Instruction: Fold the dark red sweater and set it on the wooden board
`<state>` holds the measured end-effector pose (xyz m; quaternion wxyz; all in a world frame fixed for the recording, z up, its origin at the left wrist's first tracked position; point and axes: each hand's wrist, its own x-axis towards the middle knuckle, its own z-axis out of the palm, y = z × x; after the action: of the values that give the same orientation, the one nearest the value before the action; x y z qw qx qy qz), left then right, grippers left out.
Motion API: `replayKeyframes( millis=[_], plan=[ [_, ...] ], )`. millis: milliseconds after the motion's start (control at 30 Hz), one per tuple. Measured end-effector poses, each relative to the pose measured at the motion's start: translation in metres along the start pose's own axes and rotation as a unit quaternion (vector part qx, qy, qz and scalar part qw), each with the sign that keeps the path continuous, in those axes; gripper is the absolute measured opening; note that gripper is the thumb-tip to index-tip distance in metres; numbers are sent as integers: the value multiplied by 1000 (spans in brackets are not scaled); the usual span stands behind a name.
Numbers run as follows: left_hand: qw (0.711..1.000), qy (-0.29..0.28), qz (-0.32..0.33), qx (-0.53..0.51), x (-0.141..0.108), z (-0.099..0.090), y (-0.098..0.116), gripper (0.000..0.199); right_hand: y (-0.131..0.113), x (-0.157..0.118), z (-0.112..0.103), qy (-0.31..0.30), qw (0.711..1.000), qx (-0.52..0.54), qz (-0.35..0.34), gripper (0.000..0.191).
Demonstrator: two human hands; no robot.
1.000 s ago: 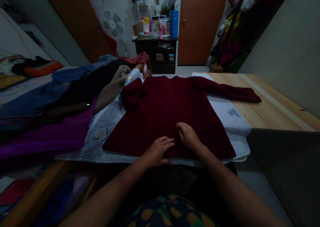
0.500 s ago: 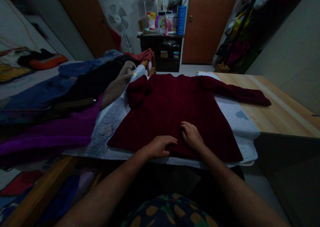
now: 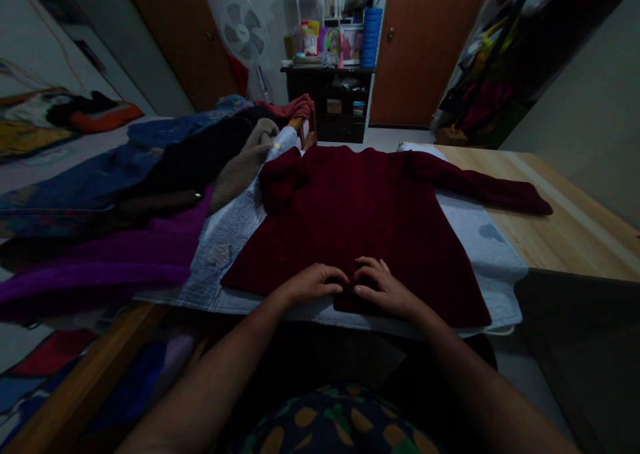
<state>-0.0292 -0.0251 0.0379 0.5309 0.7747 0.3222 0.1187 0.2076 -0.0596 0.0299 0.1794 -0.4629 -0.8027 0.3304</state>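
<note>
A dark red long-sleeved sweater [image 3: 350, 214] lies spread out in front of me, its hem toward me. Its right-hand sleeve stretches out over a wooden tabletop, while the other is bunched or folded near the left shoulder. My left hand [image 3: 313, 284] is at the middle of the hem, thumb and curled fingers closing on the knit. Close beside it, almost touching, my right hand [image 3: 385, 289] pinches the same stretch of hem. A small step shows in the hem edge just under the hands. The fingertips are partly lost in the dark cloth.
Beneath the sweater is a pale quilted cloth [image 3: 220, 257]. Purple clothing [image 3: 135, 254], jeans [image 3: 90, 167] and other garments are heaped at the left. The wooden tabletop [image 3: 565, 234] extends to the right. Farther back stand a fan [image 3: 245, 34] and a dark cabinet [image 3: 327, 107].
My right hand has come down toward the hem and closer to my left hand. The fingers of both have drawn in on the cloth. The view has shifted slightly.
</note>
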Motion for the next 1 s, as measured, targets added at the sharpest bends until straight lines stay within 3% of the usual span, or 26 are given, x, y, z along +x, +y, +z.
replayKeyframes(
  millis=[100,267,467,600,733,833,1000],
  plan=[
    [1000,8,-11,-13,1,1,-3,25,-6,-6,5,-32,999,14,-17,32],
    [1000,21,-17,-14,0,1,-5,24,0,-6,20,10,1000,-19,-15,22],
    [998,63,0,-1,-8,6,-6,19,-3,-5,9,-14,999,29,-20,16],
    [996,51,17,70,-16,14,-2,20,-5,-6,4,-24,998,49,-14,8],
    [982,45,54,174,-23,20,7,17,-5,-8,5,-15,998,55,-16,16],
    [972,43,48,228,-25,25,11,27,-7,-8,6,-13,998,55,-13,18],
    [954,60,43,291,-23,32,13,18,-11,-8,6,-11,999,47,-6,16]
  ],
)
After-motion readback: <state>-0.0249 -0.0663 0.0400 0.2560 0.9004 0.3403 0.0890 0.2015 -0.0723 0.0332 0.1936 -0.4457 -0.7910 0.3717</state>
